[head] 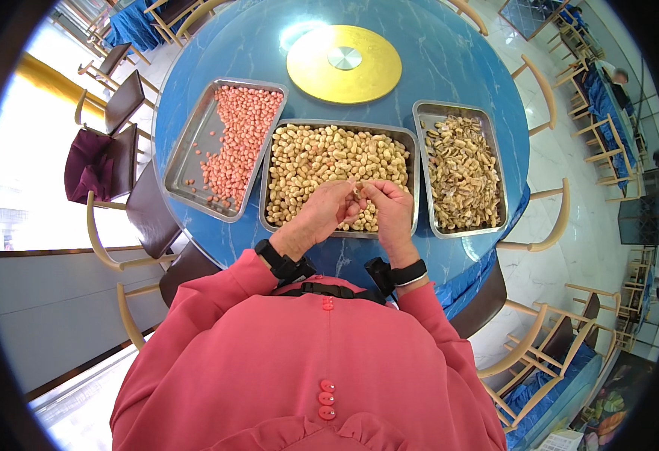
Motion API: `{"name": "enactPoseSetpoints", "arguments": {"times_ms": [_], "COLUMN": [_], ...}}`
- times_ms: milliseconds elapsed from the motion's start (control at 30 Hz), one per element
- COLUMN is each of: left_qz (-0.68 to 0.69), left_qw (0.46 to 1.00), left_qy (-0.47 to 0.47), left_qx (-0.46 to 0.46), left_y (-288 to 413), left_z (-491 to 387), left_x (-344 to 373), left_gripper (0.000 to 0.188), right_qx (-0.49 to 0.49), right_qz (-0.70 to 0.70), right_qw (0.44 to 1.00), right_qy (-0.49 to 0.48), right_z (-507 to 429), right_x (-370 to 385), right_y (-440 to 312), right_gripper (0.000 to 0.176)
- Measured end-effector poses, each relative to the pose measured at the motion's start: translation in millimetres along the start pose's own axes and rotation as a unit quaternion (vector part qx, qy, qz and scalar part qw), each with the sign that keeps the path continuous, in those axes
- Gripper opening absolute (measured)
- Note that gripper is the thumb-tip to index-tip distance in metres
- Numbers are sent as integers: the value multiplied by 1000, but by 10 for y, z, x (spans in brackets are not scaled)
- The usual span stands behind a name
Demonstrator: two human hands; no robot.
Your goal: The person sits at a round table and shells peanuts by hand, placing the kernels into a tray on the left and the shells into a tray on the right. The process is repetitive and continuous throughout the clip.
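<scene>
Over the near side of the middle metal tray (414,169), my left hand (329,206) and my right hand (392,208) meet fingertip to fingertip. Between them they pinch a small peanut (358,190), mostly covered by the fingers; whether its shell is split I cannot tell. Unshelled peanuts (329,149) fill the tray below. To the left, a tilted metal tray (194,152) holds shelled pink-skinned peanut kernels (245,124), heaped toward its right side. On the right, another metal tray (433,115) carries a pile of broken peanut shells (462,175).
All three trays rest on a round blue marble-patterned table (228,56). Beyond them sits a yellow round turntable (312,67) with a silver centre. Wooden chairs (555,225) surround the table; one at left bears a purple cloth (88,163). A person (611,76) is at a far table, right.
</scene>
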State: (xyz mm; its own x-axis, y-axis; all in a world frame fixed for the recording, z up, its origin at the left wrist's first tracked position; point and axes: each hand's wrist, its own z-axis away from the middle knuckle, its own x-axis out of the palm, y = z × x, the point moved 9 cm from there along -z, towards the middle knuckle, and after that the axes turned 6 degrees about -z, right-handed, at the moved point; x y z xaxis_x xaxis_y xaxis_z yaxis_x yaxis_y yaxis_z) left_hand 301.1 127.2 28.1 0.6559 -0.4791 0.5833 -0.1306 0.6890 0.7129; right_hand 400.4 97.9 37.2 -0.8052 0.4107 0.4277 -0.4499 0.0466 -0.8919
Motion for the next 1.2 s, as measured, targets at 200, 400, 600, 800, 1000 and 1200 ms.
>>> {"name": "enactPoseSetpoints", "arguments": {"times_ms": [200,400,600,800,1000,1200], "left_qz": [-3,56,75,36,-2,-28], "left_qw": [999,998,996,998,997,996], "left_qy": [17,29,50,49,72,17], "left_qx": [31,21,17,-15,-17,-77], "left_y": [62,6,-89,-103,-86,-165], "left_z": [19,-16,-50,-31,11,3], "left_x": [-12,-102,-254,-237,-242,-132], "left_gripper": [30,29,26,23,23,26], "right_qx": [19,-67,-364,-48,-24,-34], "right_qz": [-41,48,441,110,189,166], "right_qw": [999,997,815,993,981,984], "right_qy": [16,3,-93,3,-34,-47], "right_z": [-18,12,262,44,40,50], "right_x": [-43,32,478,54,60,-51], "right_y": [49,-112,-486,-96,-15,83], "right_gripper": [13,13,14,8,8,20]}}
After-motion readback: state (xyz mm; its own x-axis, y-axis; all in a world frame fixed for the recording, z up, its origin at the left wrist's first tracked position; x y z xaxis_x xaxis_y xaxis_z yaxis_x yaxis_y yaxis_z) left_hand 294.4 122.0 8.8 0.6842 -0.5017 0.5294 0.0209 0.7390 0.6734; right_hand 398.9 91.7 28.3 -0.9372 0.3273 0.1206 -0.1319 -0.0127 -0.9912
